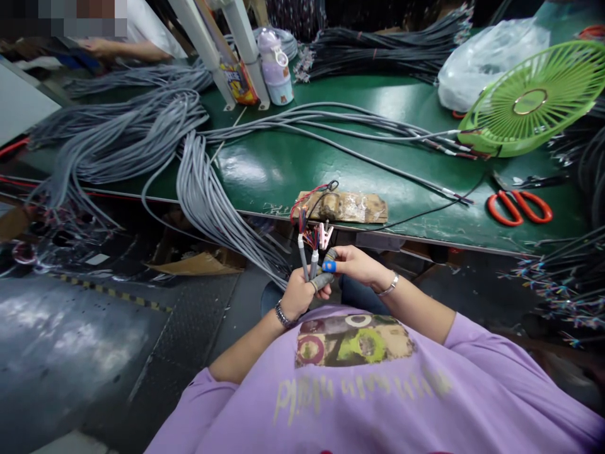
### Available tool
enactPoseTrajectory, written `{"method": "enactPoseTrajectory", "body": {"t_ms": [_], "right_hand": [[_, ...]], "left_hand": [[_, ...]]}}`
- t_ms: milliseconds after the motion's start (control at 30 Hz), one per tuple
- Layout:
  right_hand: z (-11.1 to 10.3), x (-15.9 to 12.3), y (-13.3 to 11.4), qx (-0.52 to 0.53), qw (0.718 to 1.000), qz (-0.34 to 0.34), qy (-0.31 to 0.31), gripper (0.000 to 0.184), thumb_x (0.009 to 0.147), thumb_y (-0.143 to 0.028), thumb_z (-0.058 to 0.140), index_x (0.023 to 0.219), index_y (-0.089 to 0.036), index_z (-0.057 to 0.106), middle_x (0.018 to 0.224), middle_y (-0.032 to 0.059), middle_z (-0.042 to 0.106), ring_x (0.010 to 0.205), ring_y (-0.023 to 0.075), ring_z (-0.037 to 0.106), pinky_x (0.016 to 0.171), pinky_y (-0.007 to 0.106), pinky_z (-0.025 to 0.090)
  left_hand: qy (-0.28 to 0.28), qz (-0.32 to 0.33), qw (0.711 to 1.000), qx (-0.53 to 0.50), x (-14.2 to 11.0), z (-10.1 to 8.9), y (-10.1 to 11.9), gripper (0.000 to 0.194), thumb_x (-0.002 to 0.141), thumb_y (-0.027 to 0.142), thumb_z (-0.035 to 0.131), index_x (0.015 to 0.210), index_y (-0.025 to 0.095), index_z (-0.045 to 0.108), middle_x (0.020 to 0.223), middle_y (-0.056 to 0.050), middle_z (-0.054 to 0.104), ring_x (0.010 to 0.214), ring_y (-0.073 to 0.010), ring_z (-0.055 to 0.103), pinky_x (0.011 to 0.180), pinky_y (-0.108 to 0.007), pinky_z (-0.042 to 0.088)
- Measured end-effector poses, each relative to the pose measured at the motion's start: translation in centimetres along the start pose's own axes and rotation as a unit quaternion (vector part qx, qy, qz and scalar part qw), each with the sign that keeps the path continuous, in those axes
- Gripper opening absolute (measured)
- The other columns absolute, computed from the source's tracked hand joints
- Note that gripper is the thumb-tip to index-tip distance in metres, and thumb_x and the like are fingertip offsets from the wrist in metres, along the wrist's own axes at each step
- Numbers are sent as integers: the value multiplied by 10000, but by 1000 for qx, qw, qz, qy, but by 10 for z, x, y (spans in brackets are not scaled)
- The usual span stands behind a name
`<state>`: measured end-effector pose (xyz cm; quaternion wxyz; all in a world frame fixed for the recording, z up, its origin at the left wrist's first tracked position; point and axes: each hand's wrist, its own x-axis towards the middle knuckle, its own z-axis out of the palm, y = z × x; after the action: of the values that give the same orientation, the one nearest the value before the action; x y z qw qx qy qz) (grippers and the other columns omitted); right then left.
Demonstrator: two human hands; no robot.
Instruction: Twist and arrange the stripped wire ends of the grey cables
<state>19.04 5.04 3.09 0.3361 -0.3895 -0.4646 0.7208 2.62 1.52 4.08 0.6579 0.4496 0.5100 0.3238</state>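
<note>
My left hand is closed round grey cables whose stripped ends stand up with thin coloured wires fanned out. My right hand is bent in beside it, its fingertips together close to the cables. Finger covers wrap some fingers, and a blue band circles one on the right. What the right fingertips pinch, if anything, is hidden. A pale pink clip stands just above the hands by the wire ends. Behind it, a wooden block lies at the table edge, with a red and a black wire on it.
Thick bundles of grey cable cover the left of the green table and hang over its edge. Orange-handled scissors, a green fan, a plastic bag and a bottle stand or lie around. Another person's arm shows at upper left.
</note>
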Motion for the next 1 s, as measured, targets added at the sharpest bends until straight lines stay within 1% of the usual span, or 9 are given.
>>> {"method": "enactPoseTrajectory", "body": {"t_ms": [233,333,400,433,500,567,600,800,1000], "right_hand": [[-1,-8,19,83,996,36,24,328,582,-382,799,735,-123,669,649,11,645,578,92,550,574,225,445],[-10,-4,24,175,975,59,125,276,578,-308,806,748,-150,658,632,-4,639,522,75,536,521,209,460],[-19,-3,22,220,955,63,187,225,612,-260,786,754,-170,636,636,-14,629,519,73,540,521,215,492],[-21,-4,19,227,955,66,181,209,643,-261,767,776,-172,633,667,-3,639,542,81,559,524,220,505],[-20,-8,15,228,963,88,113,236,702,-329,727,843,-164,635,773,41,666,615,107,599,536,237,525],[-11,-12,11,212,970,105,50,327,717,-435,703,867,-154,632,838,67,668,647,119,603,536,244,526],[-5,-14,11,194,975,102,38,359,701,-467,709,857,-154,628,826,60,661,635,113,590,528,238,518],[20,-11,12,53,996,42,56,361,593,-416,790,741,-144,604,628,-20,579,553,82,502,499,206,428],[23,-9,15,57,994,21,90,278,600,-344,764,692,-141,599,582,-34,546,506,70,458,497,220,393]], "left_hand": [[-58,-41,997,6,0,-7,-6,341,684,418,708,558,125,588,482,-25,596,388,-99,539,387,-191,361],[-83,-53,995,2,-5,-8,-7,335,677,416,717,569,127,587,492,-26,602,390,-99,537,398,-196,382],[-76,-55,996,-2,-8,-8,-7,324,681,409,718,582,129,588,501,-24,608,400,-99,543,413,-198,397],[-59,-51,997,-9,-9,-8,-8,320,685,406,716,586,131,587,503,-21,608,406,-99,546,416,-198,399],[-12,-37,999,-25,-10,-8,-8,312,690,403,712,595,135,585,501,-14,605,408,-98,547,413,-195,393],[16,-22,999,-35,-9,-8,-9,305,691,404,709,608,137,588,506,-13,610,411,-101,552,410,-195,388],[21,-15,999,-36,-9,-8,-9,306,693,409,707,611,138,592,511,-16,616,414,-104,557,410,-196,386],[25,4,999,-25,-7,-7,-16,326,692,434,710,610,137,603,525,-34,634,429,-112,570,418,-197,394],[33,30,999,-12,-8,-7,-20,309,733,424,679,637,135,627,559,-40,653,449,-111,583,429,-199,401]]}}
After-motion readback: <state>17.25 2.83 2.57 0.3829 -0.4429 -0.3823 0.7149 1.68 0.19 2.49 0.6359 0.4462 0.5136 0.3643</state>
